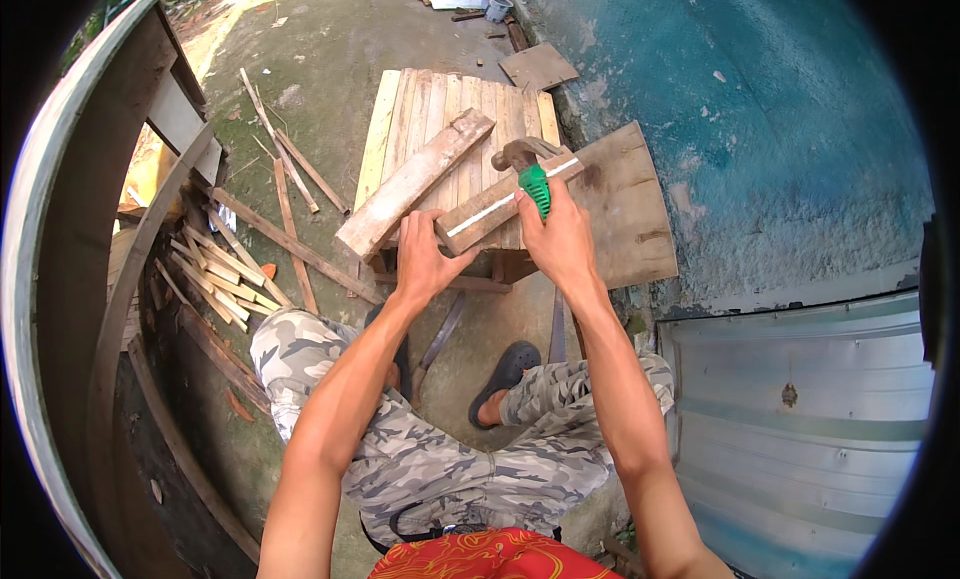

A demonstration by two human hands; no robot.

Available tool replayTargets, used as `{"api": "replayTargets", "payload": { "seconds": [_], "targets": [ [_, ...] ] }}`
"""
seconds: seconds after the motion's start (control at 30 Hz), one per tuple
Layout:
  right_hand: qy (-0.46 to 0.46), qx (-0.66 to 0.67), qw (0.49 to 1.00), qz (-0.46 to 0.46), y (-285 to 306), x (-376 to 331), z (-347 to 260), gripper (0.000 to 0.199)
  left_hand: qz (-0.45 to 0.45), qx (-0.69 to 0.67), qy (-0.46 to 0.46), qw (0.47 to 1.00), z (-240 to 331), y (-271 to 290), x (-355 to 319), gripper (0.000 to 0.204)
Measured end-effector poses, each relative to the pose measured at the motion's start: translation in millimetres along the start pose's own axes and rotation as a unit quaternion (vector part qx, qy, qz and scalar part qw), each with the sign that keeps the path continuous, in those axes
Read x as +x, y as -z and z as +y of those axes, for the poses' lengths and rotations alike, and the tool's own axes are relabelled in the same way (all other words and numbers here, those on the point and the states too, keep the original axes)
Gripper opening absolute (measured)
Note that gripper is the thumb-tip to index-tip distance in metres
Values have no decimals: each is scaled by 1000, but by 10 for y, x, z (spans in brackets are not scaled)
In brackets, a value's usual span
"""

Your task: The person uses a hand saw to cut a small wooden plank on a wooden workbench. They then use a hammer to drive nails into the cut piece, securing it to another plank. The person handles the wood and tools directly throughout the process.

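A claw hammer (pixel 535 187) with a green grip and a rusty-brown head is in my right hand (pixel 560 234), its fingers wrapped round the grip. Beneath the hammer head lies a short wooden block (pixel 490 215) with a white strip along its side. My left hand (pixel 428 259) grips the block's near left end, thumb at the front and fingers behind. A longer, rough wooden beam (pixel 415 184) lies aslant just beyond my left fingers. Both pieces rest on a low slatted wooden table (pixel 400 109). No nail can be made out under the hammer.
A plywood sheet (pixel 625 214) leans beside the table's right side, near the blue wall (pixel 760 109). Cut sticks (pixel 225 274) and long wood strips (pixel 290 239) litter the ground at left. A curved wooden panel (pixel 75 229) stands far left, a metal sheet (pixel 800 399) lower right.
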State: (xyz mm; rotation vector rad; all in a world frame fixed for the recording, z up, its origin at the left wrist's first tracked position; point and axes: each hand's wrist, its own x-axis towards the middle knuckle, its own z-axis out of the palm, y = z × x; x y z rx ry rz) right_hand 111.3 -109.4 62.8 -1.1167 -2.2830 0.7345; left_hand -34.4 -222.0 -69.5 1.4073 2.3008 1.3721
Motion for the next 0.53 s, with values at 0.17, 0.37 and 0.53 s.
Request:
{"api": "replayTargets", "payload": {
  "seconds": [0.17, 0.37, 0.53],
  "targets": [
    [11, -7, 1000, 8, -302, -254, 12, 28, 7, -1, -11, 1000, -25, -21, -8, 74],
    [9, -58, 998, -26, -102, -75, 41, 31, -4, 9, -12, 1000, 27, 29, -7, 73],
    [-13, -69, 996, -53, -385, -236, 245, 40, 1, 11, -15, 1000, 17, 9, -4, 74]
  ]
}}
